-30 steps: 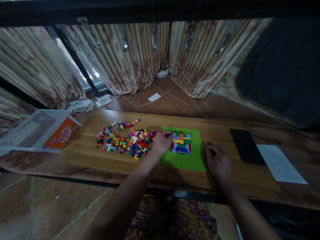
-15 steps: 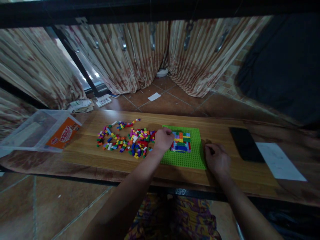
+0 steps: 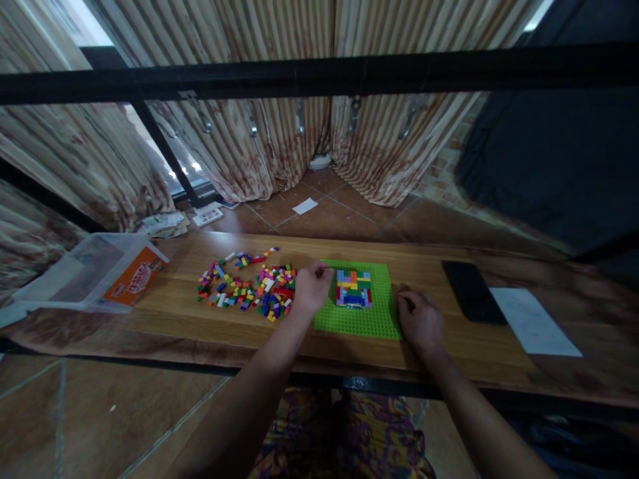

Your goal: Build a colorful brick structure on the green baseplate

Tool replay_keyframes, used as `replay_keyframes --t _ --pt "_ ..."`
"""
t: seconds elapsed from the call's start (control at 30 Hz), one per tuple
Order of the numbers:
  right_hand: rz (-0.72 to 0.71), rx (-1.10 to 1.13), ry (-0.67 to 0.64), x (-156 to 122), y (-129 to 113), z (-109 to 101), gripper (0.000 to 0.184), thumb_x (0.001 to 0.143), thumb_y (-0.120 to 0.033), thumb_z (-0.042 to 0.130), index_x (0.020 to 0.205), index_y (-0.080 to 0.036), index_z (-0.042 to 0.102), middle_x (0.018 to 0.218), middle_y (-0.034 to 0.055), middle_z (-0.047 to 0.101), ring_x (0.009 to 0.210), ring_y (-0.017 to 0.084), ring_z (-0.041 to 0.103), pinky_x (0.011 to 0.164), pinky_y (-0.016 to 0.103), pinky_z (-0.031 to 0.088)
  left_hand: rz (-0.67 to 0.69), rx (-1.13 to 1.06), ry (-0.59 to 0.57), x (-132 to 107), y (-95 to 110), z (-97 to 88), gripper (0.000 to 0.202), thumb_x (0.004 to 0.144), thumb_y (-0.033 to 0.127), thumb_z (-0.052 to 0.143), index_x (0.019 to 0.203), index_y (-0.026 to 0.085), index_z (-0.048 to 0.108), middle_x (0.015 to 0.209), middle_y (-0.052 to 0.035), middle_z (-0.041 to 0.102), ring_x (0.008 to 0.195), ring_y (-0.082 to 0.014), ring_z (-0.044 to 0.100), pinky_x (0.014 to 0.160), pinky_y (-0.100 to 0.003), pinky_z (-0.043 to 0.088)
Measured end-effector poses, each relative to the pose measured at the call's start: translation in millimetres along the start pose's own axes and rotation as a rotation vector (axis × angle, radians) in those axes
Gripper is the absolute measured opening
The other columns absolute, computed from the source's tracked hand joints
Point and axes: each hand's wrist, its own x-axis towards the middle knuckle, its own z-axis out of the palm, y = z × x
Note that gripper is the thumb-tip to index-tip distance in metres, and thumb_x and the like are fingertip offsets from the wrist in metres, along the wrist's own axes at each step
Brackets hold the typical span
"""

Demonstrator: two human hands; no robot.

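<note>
A green studded baseplate (image 3: 359,326) lies on the wooden board, bearing a low build of coloured toy bricks (image 3: 354,289). My left hand (image 3: 313,287) hovers at the plate's left edge, just left of the build. Its thumb and forefinger are pinched; whatever they hold, if anything, is too small to make out. A heap of loose bricks (image 3: 272,286) spreads leftward from this hand and is partly behind it. My right hand (image 3: 422,320) rests with curled fingers against the plate's right edge, and the inside of its grip is hidden.
To the right are a black flat tablet-like object (image 3: 472,291) and a white sheet of paper (image 3: 536,322). At the far left stands a clear plastic box (image 3: 90,273) with an orange label. A dark metal bar (image 3: 299,76) crosses beyond the wooden board (image 3: 190,326).
My left hand has drawn back leftward from the brick build, whose left side is now uncovered. The right hand stays by the plate's edge. The camera view has tilted up.
</note>
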Motion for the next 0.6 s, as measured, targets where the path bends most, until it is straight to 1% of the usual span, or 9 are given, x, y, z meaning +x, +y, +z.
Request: replay_keyframes --t 0.07,0.13,0.17,0.2,0.27,0.33,0.37,0.47,0.6 --pt "-0.006 0.009 0.003 0 0 1 0.03 0.089 -0.036 0.044 0.085 -0.019 0.069 0.089 0.0086 0.067 0.074 0.019 0.061 0.068 0.03 0.045 0.049 -0.103 0.059 -11 -8 -24.0 0.017 0.08 0.023 0.057 0.088 0.015 0.068 0.083 -0.0046 0.072 0.076 -0.0144 0.066 0.073 -0.025 0.051" --pt "-0.004 0.012 0.019 -1 2 2 0.03 0.089 -0.036 0.044 0.085 -0.019 0.069 0.089 0.0084 0.067 0.073 0.019 0.061 0.067 0.03 0.045 0.057 -0.138 0.168 -25 -21 -55.9 0.019 0.08 0.029 0.058 0.089 0.015 0.068 0.085 -0.0045 0.072 0.08 -0.0156 0.066 0.075 -0.026 0.051" --pt "-0.003 0.01 0.027 -1 2 3 0.03 0.089 -0.037 0.044 0.085 -0.019 0.069 0.089 0.0084 0.067 0.073 0.019 0.061 0.067 0.029 0.045 0.031 -0.132 0.254 -32 -29 -73.7 0.021 0.079 0.031 0.059 0.089 0.015 0.067 0.084 -0.0044 0.072 0.078 -0.0161 0.066 0.074 -0.026 0.051" --pt "-0.005 0.01 0.033 -1 3 3 0.03 0.089 -0.037 0.044 0.085 -0.019 0.069 0.088 0.0084 0.067 0.073 0.019 0.061 0.067 0.029 0.045 -0.003 -0.093 0.3 -40 -38 -92.0 0.023 0.078 0.033 0.059 0.091 0.015 0.067 0.083 -0.0045 0.071 0.076 -0.0168 0.066 0.073 -0.027 0.051" --pt "-0.012 0.013 0.034 -1 5 5 0.031 0.088 -0.037 0.045 0.085 -0.019 0.069 0.087 0.0084 0.066 0.072 0.019 0.061 0.068 0.03 0.045 -0.091 0.081 0.429 -53 -59 -127.4 0.027 0.075 0.031 0.061 0.096 0.015 0.067 0.084 -0.005 0.07 0.077 -0.0184 0.065 0.074 -0.029 0.051" --pt "-0.01 0.011 0.025 -1 7 6 0.03 0.088 -0.038 0.045 0.085 -0.019 0.069 0.088 0.0084 0.066 0.072 0.019 0.06 0.068 0.03 0.045 -0.226 0.274 0.556 -62 -81 -157.7 0.032 0.076 0.03 0.059 0.103 0.015 0.066 0.084 -0.0059 0.069 0.077 -0.0204 0.064 0.076 -0.033 0.051" --pt "-0.007 0.013 0.021 -1 7 7 0.031 0.088 -0.038 0.045 0.086 -0.019 0.069 0.088 0.0086 0.066 0.071 0.019 0.06 0.068 0.03 0.046 -0.271 0.354 0.594 -64 -92 -169.8 0.034 0.077 0.03 0.058 0.107 0.015 0.065 0.088 -0.0073 0.069 0.08 -0.0214 0.064 0.078 -0.035 0.05" --pt "0.0 0.032 0.019 0 8 8 0.032 0.087 -0.038 0.044 0.087 -0.018 0.069 0.09 0.0096 0.066 0.073 0.02 0.061 0.071 0.032 0.047 -0.342 0.532 0.644 -64 -118 -193.1 0.039 0.077 0.027 0.058 0.113 0.012 0.063 0.103 -0.0129 0.065 0.091 -0.0249 0.062 0.087 -0.04 0.049" --pt "0.004 0.099 -0.032 6 11 3 0.034 0.084 -0.041 0.045 0.085 -0.017 0.069 0.088 0.0109 0.067 0.072 0.021 0.062 0.073 0.036 0.049 -0.345 0.644 0.604 -54 -133 -202.2 0.038 0.08 0.018 0.052 0.115 0.009 0.061 0.105 -0.0164 0.061 0.103 -0.0282 0.057 0.092 -0.042 0.046"
